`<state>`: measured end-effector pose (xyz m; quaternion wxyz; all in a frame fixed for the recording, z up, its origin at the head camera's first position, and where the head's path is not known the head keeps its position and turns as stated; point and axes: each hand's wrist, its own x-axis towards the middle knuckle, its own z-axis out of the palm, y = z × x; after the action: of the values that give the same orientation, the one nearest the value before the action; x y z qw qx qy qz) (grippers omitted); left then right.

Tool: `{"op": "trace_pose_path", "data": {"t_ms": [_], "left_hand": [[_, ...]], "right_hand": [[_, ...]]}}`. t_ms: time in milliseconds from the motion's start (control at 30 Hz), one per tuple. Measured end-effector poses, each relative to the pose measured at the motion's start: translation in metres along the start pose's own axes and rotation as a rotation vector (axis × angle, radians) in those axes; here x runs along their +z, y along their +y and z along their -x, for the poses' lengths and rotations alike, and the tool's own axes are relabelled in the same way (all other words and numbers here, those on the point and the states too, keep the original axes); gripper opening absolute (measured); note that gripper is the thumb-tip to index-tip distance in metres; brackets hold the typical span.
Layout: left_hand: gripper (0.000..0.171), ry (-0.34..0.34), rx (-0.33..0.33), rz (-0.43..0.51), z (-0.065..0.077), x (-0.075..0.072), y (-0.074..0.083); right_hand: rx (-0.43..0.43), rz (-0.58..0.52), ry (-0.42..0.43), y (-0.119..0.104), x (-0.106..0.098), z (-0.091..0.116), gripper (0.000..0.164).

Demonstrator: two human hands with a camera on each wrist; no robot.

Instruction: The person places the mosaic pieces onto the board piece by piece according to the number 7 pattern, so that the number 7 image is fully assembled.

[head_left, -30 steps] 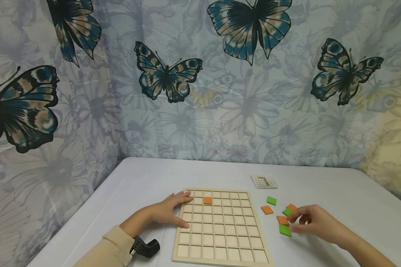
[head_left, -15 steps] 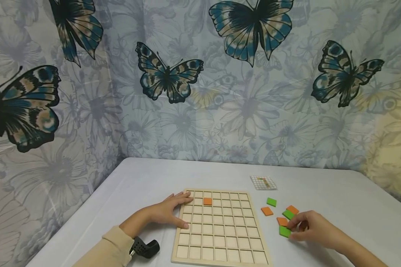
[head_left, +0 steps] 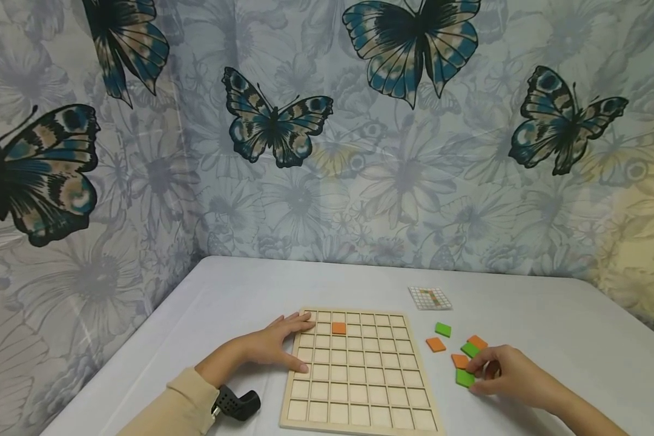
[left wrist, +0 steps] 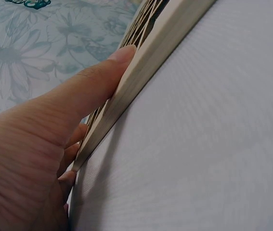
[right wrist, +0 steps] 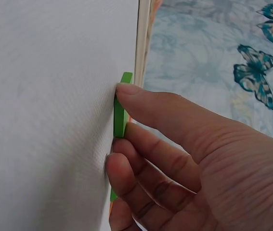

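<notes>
A wooden grid board lies on the white table with one orange tile in a cell of its second row. My left hand rests on the board's left edge, fingers spread; in the left wrist view its thumb lies over the rim. To the right of the board, my right hand has thumb and index finger at the edges of a green tile, pinching it at table level. An orange tile lies just beyond that green one, close to the index fingertip.
Beyond the right hand another green tile overlaps an orange tile. A separate green tile and orange tile lie nearer the board. A small printed grid card lies farther back. Butterfly-patterned fabric hangs behind the table.
My right hand has come down and slightly nearer to me, its thumb and index finger settling on the nearest green tile. The left hand and board stay in place.
</notes>
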<state>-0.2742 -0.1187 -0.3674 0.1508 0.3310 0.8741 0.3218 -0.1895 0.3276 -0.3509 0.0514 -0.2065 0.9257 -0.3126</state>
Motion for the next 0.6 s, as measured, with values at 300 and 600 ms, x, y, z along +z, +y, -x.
{"op": "trace_pose_path", "data": {"t_ms": [300, 600], "left_hand": [[0.086, 0.002, -0.008, -0.008, -0.001, 0.0003, -0.0012], [0.086, -0.001, -0.01, -0.011, -0.0011, 0.0003, -0.0005]], "right_hand": [[-0.021, 0.018, -0.004, -0.0018, 0.0005, 0.0004, 0.024], [-0.026, 0.032, -0.012, -0.005, -0.0033, 0.0001, 0.023]]}}
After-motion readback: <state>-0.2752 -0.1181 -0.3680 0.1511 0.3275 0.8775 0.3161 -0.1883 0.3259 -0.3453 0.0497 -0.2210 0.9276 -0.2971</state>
